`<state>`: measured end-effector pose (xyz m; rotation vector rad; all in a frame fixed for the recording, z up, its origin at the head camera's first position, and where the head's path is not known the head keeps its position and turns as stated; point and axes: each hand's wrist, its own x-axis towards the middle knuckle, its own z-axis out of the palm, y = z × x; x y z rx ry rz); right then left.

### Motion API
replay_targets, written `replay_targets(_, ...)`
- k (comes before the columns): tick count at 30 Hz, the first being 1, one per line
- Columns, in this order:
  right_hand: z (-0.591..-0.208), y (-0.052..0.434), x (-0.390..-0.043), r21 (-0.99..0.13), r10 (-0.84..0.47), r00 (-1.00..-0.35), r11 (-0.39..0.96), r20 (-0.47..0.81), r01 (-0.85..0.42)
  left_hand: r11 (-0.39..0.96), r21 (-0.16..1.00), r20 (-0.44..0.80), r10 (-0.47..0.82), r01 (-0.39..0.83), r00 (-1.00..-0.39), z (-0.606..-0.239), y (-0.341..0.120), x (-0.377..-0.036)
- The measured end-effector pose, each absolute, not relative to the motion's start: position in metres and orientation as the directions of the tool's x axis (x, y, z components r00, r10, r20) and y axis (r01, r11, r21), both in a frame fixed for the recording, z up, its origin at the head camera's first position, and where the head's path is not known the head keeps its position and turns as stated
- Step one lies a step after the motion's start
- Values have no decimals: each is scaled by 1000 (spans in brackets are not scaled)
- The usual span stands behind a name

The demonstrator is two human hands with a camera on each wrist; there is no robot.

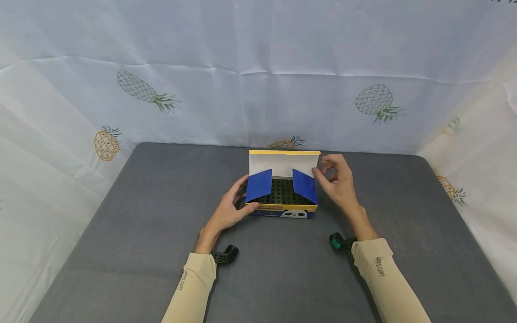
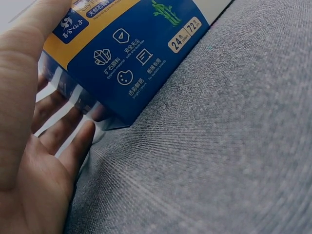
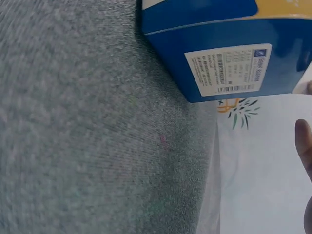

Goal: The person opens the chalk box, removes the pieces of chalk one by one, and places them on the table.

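Note:
A blue and yellow chalk box (image 1: 282, 214) with a panda print stands on the grey table, its lid (image 1: 284, 163) raised at the back. Two blue side flaps (image 1: 260, 185) lean inward over a dark, perforated insert (image 1: 281, 191). My left hand (image 1: 231, 210) holds the box's left end, thumb at the front edge and fingers around the side; the left wrist view shows printed icons on the front. At the lid's right edge, the thumb of my right hand (image 1: 340, 183) touches, while the other fingers are bent and apart from it.
The grey table (image 1: 161, 251) ends at a white curtain (image 1: 242, 103) with pineapple prints, hanging behind and along both sides. A dark band with a camera (image 1: 226, 255) sits on the left wrist, another band (image 1: 341, 242) on the right.

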<state>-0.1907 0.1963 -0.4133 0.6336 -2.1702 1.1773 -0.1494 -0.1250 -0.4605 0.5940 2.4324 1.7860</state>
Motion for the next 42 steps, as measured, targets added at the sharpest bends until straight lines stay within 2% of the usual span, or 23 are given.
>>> replay_targets(4, -415, 196, -192, -602, -139, -741, 494, 657, -627, 255, 930, 168, 341, 263, -925, -460, -125, -148)
replay_targets(13, -422, 202, -192, -688, -186, -887, 571, 423, -448, 241, 929, 187, 349, 281, -918, -460, -125, -148)
replay_targets(22, -428, 207, -191, -725, -274, -935, 594, 225, -348, 242, 927, 193, 348, 287, -917, -460, -125, -148)
replay_targets(26, -430, 211, -191, -702, -299, -936, 627, 185, -339, 241, 929, 188, 347, 282, -919, -460, -125, -148)
replay_targets(30, -430, 217, -189, -683, -384, -913, 630, 141, -371, 234, 932, 186, 345, 276, -920, -460, -125, -148)
replay_targets(34, -431, 227, -189, -725, -511, -855, 554, 92, -409, 231, 934, 185, 343, 273, -921, -460, -125, -148)
replay_targets(38, -435, 234, -189, -786, -594, -799, 449, 94, -426, 234, 934, 181, 343, 271, -922, -459, -125, -148)
replay_targets(42, -433, 234, -187, -811, -598, -799, 438, 60, -388, 235, 934, 180, 342, 269, -922, -459, -124, -148)
